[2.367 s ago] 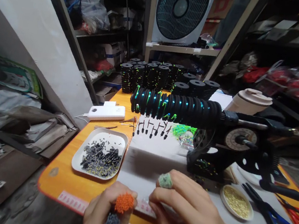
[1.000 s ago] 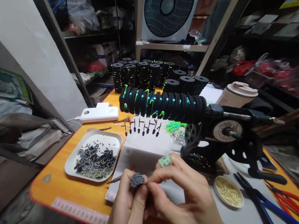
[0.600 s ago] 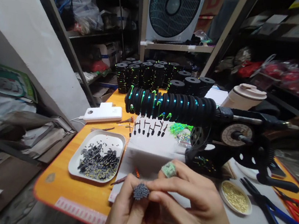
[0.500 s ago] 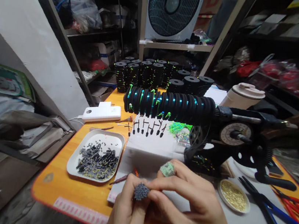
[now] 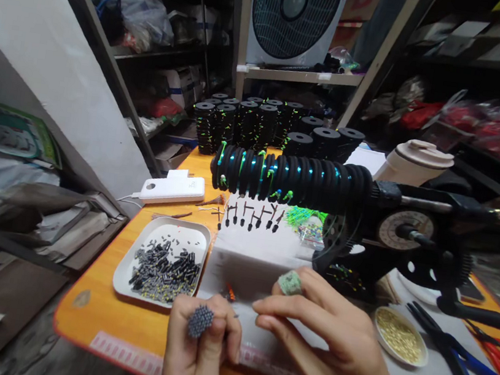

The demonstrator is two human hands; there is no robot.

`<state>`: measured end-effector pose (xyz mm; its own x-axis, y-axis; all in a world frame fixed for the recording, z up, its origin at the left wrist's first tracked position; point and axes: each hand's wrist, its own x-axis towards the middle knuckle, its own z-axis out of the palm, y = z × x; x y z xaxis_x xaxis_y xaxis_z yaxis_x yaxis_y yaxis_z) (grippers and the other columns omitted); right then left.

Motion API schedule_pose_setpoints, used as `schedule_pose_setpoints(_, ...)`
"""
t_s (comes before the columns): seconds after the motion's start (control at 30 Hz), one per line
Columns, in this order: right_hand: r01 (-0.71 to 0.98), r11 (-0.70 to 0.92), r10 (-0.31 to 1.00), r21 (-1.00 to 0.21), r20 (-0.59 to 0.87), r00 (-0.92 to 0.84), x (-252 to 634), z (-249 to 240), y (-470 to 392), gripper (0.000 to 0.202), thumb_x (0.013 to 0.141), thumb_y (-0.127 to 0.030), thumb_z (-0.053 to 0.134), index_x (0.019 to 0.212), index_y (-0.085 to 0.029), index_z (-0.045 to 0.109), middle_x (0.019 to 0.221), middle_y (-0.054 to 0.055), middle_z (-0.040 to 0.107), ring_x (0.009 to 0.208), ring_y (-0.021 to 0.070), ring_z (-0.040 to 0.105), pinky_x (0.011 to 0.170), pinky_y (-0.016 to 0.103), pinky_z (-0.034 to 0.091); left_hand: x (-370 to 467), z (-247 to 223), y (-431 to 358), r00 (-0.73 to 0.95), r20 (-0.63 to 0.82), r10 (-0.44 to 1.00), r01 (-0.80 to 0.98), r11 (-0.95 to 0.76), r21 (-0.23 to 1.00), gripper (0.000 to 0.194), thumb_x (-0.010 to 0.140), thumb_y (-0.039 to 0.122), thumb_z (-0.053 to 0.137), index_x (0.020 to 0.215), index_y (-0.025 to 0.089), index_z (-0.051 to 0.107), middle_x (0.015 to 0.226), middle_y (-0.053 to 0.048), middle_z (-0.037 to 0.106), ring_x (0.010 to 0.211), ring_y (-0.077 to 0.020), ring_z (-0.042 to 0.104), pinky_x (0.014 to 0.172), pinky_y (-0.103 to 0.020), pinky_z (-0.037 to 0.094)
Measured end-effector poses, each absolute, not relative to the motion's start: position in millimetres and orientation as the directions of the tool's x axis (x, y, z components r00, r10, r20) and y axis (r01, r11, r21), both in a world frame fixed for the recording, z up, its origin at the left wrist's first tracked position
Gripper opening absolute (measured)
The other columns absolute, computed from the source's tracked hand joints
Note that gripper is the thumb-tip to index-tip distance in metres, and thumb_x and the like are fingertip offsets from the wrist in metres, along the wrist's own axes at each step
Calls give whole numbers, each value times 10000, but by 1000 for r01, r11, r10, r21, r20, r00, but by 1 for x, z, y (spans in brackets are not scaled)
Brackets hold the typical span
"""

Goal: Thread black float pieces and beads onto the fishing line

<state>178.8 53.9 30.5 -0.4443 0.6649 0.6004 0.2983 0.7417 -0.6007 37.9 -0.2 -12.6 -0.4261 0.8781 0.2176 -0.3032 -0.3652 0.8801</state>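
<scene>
My left hand (image 5: 204, 342) is closed around a tight bundle of thin dark-grey strands (image 5: 200, 321), whose round cut-like ends face up. To its right, apart from it, my right hand (image 5: 327, 329) holds thumb and index fingertip close together in a pinch; whatever lies between them is too small to make out. A green wrap (image 5: 289, 283) covers one finger of the right hand. Behind the hands, an orange-and-black small piece (image 5: 229, 292) lies on the white paper (image 5: 248, 265). A white tray (image 5: 121, 269) of small dark and grey pieces sits beyond my left hand.
A black winding machine (image 5: 406, 234) carries a horizontal ribbed black roll (image 5: 298, 179) with green and blue bits. Right of my hand are a dish of gold-coloured bits (image 5: 401, 336) and blue-handled pliers (image 5: 453, 359). A white power bank (image 5: 173, 188), black spools (image 5: 245, 121) and a lidded cup (image 5: 414, 164) stand farther back.
My left hand has moved left with the grey bundle, away from the right hand's fingertips. The right hand has shifted slightly right. The dark stick by the orange piece is now hidden.
</scene>
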Motion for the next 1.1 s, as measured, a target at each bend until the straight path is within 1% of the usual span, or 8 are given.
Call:
schedule_pose_setpoints(0.2,321,747,659,-582,584,-474,176,31,50,182,921,-65,586,905,-157,742,710,47,586,669,173,564,554,262,472,37,-15,1,-472,407,782,-80,-498,864,87,998,330,564,937,285,607,577,85,545,518,-92,451,576,-230,360)
schedule_pose_setpoints(0.37,322,736,671,-596,575,-468,176,36,49,196,913,-54,580,902,-149,751,707,53,592,666,172,578,549,254,475,38,-19,3,-480,486,730,-42,-573,819,70,986,300,588,996,310,657,602,77,552,520,-96,461,589,-252,383)
schedule_pose_setpoints(0.5,313,741,664,-594,580,-472,179,36,49,192,909,-51,589,899,-139,759,706,58,601,662,171,577,551,253,471,37,-19,4,-471,494,731,-41,-577,816,121,981,266,587,1019,340,675,626,67,555,539,-109,483,611,-261,408)
schedule_pose_setpoints(0.63,262,730,667,-631,575,-474,180,35,50,164,925,-107,636,966,-162,784,698,42,608,637,153,582,528,228,456,44,-18,3,-454,487,746,-59,-571,819,130,976,260,587,1003,343,683,637,56,549,558,-121,497,585,-251,398)
schedule_pose_setpoints(0.77,166,694,683,-701,568,-460,180,32,52,161,918,-127,677,1020,-189,785,693,27,628,611,140,578,520,222,444,58,-17,0,-515,385,766,-103,-501,859,103,983,289,573,924,325,650,650,54,539,575,-131,476,578,-250,395)
schedule_pose_setpoints(0.9,119,670,696,-733,564,-444,180,31,54,147,914,-112,682,999,-182,780,705,25,644,611,135,581,532,222,449,64,-16,-2,-522,309,795,-140,-437,889,108,973,347,588,878,300,609,657,70,528,555,-110,441,574,-230,382)
schedule_pose_setpoints(1.0,148,682,688,-716,559,-463,180,32,54,129,932,-121,657,973,-173,767,704,27,645,622,140,579,545,227,461,62,-17,-2,-491,304,816,-203,-447,871,103,988,342,571,904,291,601,649,76,523,551,-103,458,569,-225,377)
schedule_pose_setpoints(1.1,231,718,670,-657,559,-488,178,35,49,155,950,-120,595,894,-155,736,696,39,601,643,155,579,544,235,472,59,-21,0,-481,361,799,-221,-509,832,98,1001,333,550,933,279,596,626,77,512,530,-100,455,552,-228,372)
